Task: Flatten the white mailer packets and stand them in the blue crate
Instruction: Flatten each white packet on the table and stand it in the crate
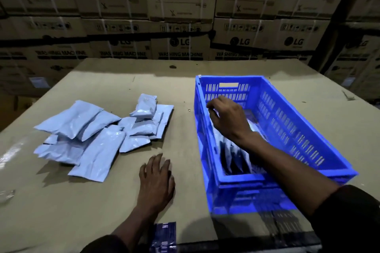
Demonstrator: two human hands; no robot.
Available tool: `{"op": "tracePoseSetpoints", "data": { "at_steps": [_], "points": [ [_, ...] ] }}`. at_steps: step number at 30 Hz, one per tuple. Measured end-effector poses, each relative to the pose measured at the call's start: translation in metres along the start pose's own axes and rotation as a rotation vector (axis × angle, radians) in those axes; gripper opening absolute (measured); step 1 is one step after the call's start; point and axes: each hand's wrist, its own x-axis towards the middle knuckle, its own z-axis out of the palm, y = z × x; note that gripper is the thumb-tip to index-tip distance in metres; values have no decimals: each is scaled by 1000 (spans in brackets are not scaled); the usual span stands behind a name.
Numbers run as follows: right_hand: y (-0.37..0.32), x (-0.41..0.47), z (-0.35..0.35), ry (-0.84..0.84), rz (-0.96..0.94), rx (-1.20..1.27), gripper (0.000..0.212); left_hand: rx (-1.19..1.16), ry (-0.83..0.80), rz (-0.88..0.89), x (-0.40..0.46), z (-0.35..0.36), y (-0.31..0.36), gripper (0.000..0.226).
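Observation:
Several white mailer packets (92, 131) lie in a loose pile on the left of the cardboard-covered table (115, 201). On the right stands the blue crate (292, 129), with several packets (234, 158) upright along its near-left side. My right hand (228, 117) hangs over the crate above those packets. Its fingers curl loosely downward and I see nothing gripped in them. My left hand (157, 178) rests flat on the table between the pile and the crate, fingers straight, touching no packet.
Stacked washing-machine cartons (181, 26) form a wall behind the table. A strip of dark blue printed tape (164, 236) sits at the table's near edge, and a clear plastic scrap (7, 194) lies at the far left edge.

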Motion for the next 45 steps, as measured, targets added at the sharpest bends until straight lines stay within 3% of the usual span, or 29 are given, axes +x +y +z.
{"op": "tracePoseSetpoints", "data": {
  "at_steps": [6,11,18,23,30,33,37,41,45],
  "points": [
    [-104,29,39,-91,-87,155,12,18,28,-117,-26,-27,-70,50],
    [-179,17,95,-420,-90,225,17,58,0,-238,-45,-42,-126,54],
    [-211,-38,175,-797,-313,36,32,40,-46,-365,-47,-45,-168,71],
    [-211,-66,200,-924,-253,-38,55,8,-23,-417,-32,-36,-186,80],
    [-217,-70,198,-848,-156,10,59,-33,-74,-416,-29,-33,-194,66],
    [-215,-68,189,-670,-139,13,51,-106,-104,-269,-38,-31,-196,67],
    [-205,-67,179,-470,-200,4,45,-165,-139,65,-59,-34,-193,72],
    [-198,-84,177,-536,-255,5,43,-124,-155,238,-80,-45,-182,71],
    [-194,-110,174,-615,-238,46,57,-140,-192,230,-88,-52,-174,63]
  ]
}}
